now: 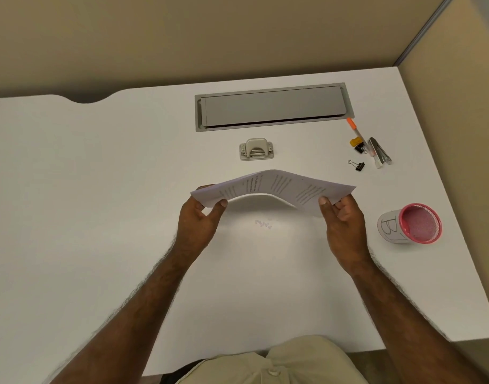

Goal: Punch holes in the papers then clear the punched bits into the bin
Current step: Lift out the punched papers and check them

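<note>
head view: papers held above desk, arched up btwn both hands; left hand pinches left edge, right hand pinches right edge. punched bits on desk below. hole punch beyond; bin just right of right hand.

The bin bears a handwritten "B"; print on the papers is illegible
</note>
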Motion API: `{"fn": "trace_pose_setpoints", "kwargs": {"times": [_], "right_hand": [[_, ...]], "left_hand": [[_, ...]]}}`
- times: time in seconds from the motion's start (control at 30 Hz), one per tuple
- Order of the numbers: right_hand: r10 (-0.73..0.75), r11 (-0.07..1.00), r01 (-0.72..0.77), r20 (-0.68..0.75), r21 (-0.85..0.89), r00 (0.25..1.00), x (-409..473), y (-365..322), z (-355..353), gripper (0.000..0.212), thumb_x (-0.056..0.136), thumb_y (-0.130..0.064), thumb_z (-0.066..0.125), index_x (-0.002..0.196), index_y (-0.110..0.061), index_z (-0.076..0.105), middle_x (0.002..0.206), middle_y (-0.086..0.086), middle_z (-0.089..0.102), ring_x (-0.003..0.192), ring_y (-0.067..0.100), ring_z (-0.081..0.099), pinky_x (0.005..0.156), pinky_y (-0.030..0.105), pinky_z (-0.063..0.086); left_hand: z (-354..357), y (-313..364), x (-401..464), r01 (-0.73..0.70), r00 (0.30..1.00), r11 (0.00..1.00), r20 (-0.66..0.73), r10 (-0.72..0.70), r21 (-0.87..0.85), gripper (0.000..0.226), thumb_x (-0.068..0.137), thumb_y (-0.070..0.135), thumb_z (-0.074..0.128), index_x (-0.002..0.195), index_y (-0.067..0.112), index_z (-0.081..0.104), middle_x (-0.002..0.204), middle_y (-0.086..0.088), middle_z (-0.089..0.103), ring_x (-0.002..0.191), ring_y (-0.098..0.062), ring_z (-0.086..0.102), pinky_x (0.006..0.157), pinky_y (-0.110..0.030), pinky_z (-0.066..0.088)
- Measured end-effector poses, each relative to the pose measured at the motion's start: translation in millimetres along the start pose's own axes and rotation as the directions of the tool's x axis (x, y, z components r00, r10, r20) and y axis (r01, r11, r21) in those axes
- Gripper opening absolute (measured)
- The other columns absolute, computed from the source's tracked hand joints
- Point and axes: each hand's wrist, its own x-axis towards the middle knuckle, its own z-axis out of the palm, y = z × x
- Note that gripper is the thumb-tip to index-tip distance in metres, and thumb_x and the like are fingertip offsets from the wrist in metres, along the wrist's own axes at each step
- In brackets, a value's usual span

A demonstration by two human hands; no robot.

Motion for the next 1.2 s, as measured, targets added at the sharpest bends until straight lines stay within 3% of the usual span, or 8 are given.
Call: {"fn": "trace_pose_setpoints", "kwargs": {"times": [0.2, 0.33, 0.5, 0.67, 0.8, 0.9, 1.07, 1.2], "right_hand": [[0.035, 0.998, -0.033, 0.033, -0.048, 0.999, 3, 4, 3, 0.03, 0.103, -0.025, 0.066, 0.131, -0.03, 0.057, 0.119, -0.021, 0.07, 0.114, -0.004, 0.066, 0.092, 0.014, 0.057], [0.02, 0.997, -0.018, 0.034, -0.078, 0.999, 7, 2, 6, 0.025, 0.105, -0.027, 0.062, 0.13, -0.027, 0.059, 0.118, -0.021, 0.07, 0.109, -0.006, 0.067, 0.093, 0.015, 0.057], [-0.028, 1.0, 0.028, 0.065, -0.003, 0.998, 10, -15, 4, 0.023, 0.103, -0.025, 0.066, 0.125, -0.031, 0.063, 0.119, -0.012, 0.074, 0.113, 0.004, 0.07, 0.089, 0.014, 0.056], [0.014, 0.999, -0.019, 0.1, 0.05, 0.995, 16, -23, 0, 0.03, 0.1, -0.029, 0.069, 0.129, -0.03, 0.061, 0.123, -0.009, 0.075, 0.117, 0.01, 0.071, 0.094, 0.026, 0.059], [0.164, 0.969, -0.181, 0.111, 0.169, 0.98, 11, -20, 1, 0.06, 0.088, -0.051, 0.077, 0.141, -0.035, 0.053, 0.13, -0.013, 0.071, 0.119, 0.001, 0.068, 0.103, 0.035, 0.054], [0.28, 0.908, -0.308, 0.135, 0.283, 0.95, -2, -15, 10, 0.072, 0.084, -0.046, 0.081, 0.147, -0.03, 0.049, 0.137, -0.006, 0.068, 0.122, 0.007, 0.068, 0.107, 0.047, 0.054], [0.363, 0.761, -0.481, 0.328, 0.436, 0.872, -30, -20, 34, 0.06, 0.086, -0.039, 0.078, 0.139, -0.019, 0.057, 0.132, 0.012, 0.072, 0.12, 0.031, 0.071, 0.093, 0.055, 0.061], [0.292, 0.777, -0.472, 0.427, 0.417, 0.856, -43, -29, 54, 0.047, 0.098, -0.039, 0.071, 0.14, -0.021, 0.06, 0.133, 0.012, 0.072, 0.121, 0.034, 0.071, 0.091, 0.06, 0.06]], "left_hand": [[-4, -10, 3, 0.019, 0.999, 0.996, 0.026, -0.022, 0.087, 0.032, 0.097, 0.019, 0.083, 0.12, 0.036, 0.069, 0.114, 0.022, 0.079, 0.112, -0.001, 0.075, 0.097, -0.017, 0.056], [-6, -7, 7, 0.025, 0.999, 0.994, 0.032, -0.028, 0.102, 0.044, 0.093, 0.034, 0.075, 0.132, 0.015, 0.072, 0.121, 0.001, 0.081, 0.114, -0.018, 0.076, 0.101, -0.03, 0.058], [-15, 1, 10, 0.073, 0.997, 0.997, 0.006, -0.073, 0.028, 0.028, 0.094, 0.031, 0.078, 0.121, 0.024, 0.075, 0.105, 0.025, 0.083, 0.101, 0.001, 0.078, 0.084, -0.012, 0.059], [-29, 4, 8, 0.115, 0.993, 0.993, -0.019, -0.115, 0.003, 0.025, 0.1, 0.022, 0.08, 0.124, 0.021, 0.078, 0.11, 0.018, 0.084, 0.101, -0.001, 0.08, 0.077, -0.01, 0.059], [-37, 2, 1, 0.191, 0.981, 0.972, -0.012, -0.195, -0.139, 0.022, 0.1, 0.013, 0.078, 0.117, 0.028, 0.078, 0.116, 0.011, 0.084, 0.105, -0.01, 0.081, 0.086, -0.026, 0.064], [-40, -1, -8, 0.255, 0.965, 0.929, 0.007, -0.263, -0.268, 0.026, 0.102, 0.008, 0.074, 0.125, 0.02, 0.075, 0.125, 0.002, 0.083, 0.114, -0.021, 0.08, 0.097, -0.042, 0.063], [-36, -3, -28, 0.269, 0.959, 0.856, 0.039, -0.281, -0.441, 0.033, 0.103, 0.001, 0.069, 0.134, 0.014, 0.07, 0.13, -0.004, 0.081, 0.118, -0.022, 0.079, 0.088, -0.03, 0.066], [-28, -5, -43, 0.267, 0.958, 0.816, 0.049, -0.282, -0.513, 0.034, 0.103, 0.0, 0.068, 0.133, 0.016, 0.069, 0.13, -0.003, 0.081, 0.117, -0.019, 0.079, 0.087, -0.029, 0.065]]}}
